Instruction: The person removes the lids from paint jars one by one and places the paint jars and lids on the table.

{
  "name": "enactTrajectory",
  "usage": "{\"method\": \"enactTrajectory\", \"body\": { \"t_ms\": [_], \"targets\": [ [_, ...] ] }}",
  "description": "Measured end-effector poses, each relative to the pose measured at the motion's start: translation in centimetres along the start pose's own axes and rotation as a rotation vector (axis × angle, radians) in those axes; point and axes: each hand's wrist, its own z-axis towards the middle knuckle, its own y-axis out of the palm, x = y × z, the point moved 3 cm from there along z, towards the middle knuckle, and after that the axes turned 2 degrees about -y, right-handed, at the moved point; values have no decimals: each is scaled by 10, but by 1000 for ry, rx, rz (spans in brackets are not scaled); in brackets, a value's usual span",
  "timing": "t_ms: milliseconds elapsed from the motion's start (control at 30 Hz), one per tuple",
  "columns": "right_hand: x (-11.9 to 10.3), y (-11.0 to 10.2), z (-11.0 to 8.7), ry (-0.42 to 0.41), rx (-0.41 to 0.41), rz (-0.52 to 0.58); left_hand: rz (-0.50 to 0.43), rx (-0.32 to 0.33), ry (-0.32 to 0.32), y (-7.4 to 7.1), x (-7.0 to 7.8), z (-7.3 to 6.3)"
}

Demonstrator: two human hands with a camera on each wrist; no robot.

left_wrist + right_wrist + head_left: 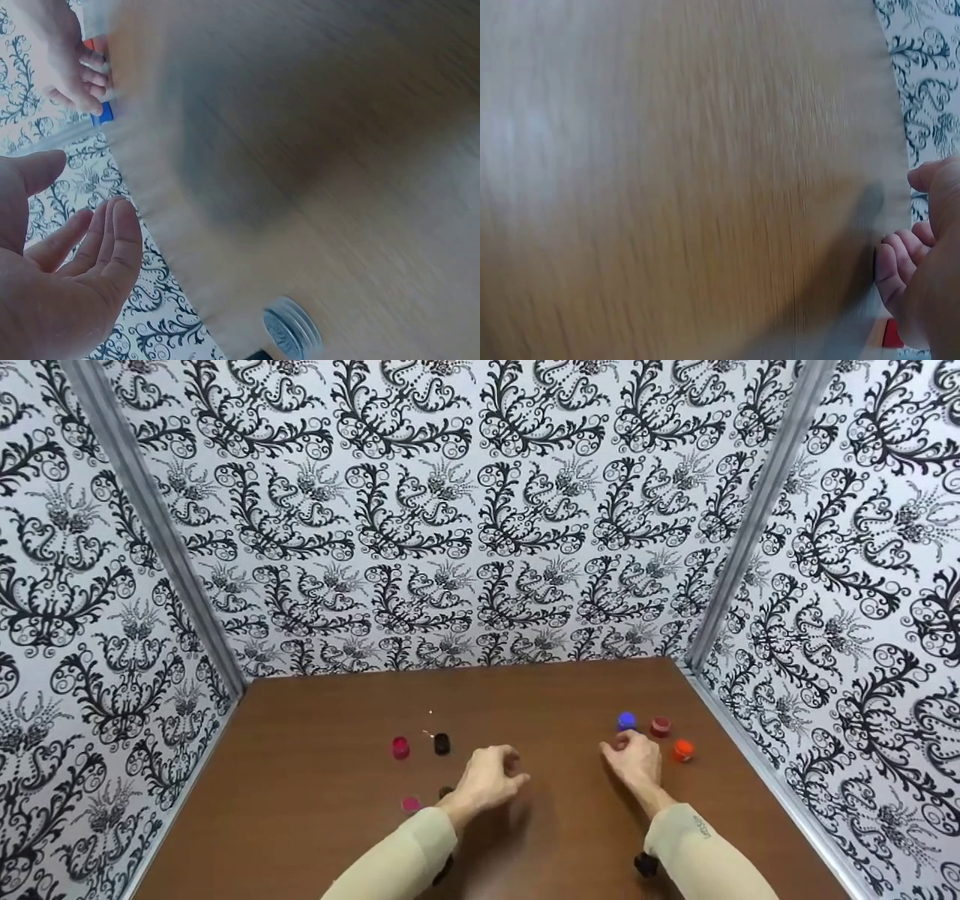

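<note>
Blue pot (626,721): on the person's right side of the table, just past the right hand. Can't tell from here if the fingertips touch it.

Patterned walls (525,525) back and sides, black scrolls on white, grey strips (760,510) up the corners. Brown table (315,765) in between, wood-grained.

Both arms reach in over the table, pale sleeves (705,855), a black wrist unit (646,865) under the right one.

Left hand (487,778): above the table, left of the right hand and well apart from it. Fingers together and loosely curved, thumb well apart from them.

Right hand (636,757): low at the right-hand group of pots. Fingers loosely curled, thumb apart from them, gap showing in the right wrist view.

Same group: dark red pot (660,726) just right of blue, orange pot (682,750) nearer the person.

Other side: crimson pot (400,747) beside a black pot (442,744), apart. Nearer the person, pink pot (410,804), then a dark pot (446,793) partly hidden by the left wrist.

Smallest: white specks (430,712) behind the black pot.
</note>
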Motion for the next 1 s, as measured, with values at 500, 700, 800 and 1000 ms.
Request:
{"method": "enactTrajectory", "body": {
  "t_ms": [500,700,800,1000],
  "targets": [
    [20,-3,25,196,45,19,36,-30,23,22,11,-3],
    [17,1,33,211,31,19,84,-38,57,26,15,-3],
    [17,5,36,220,26,7,88,-46,60,27,16,-4],
    [19,9,41,247,35,-13,98,-69,51,29,14,-5]
  ]
}}
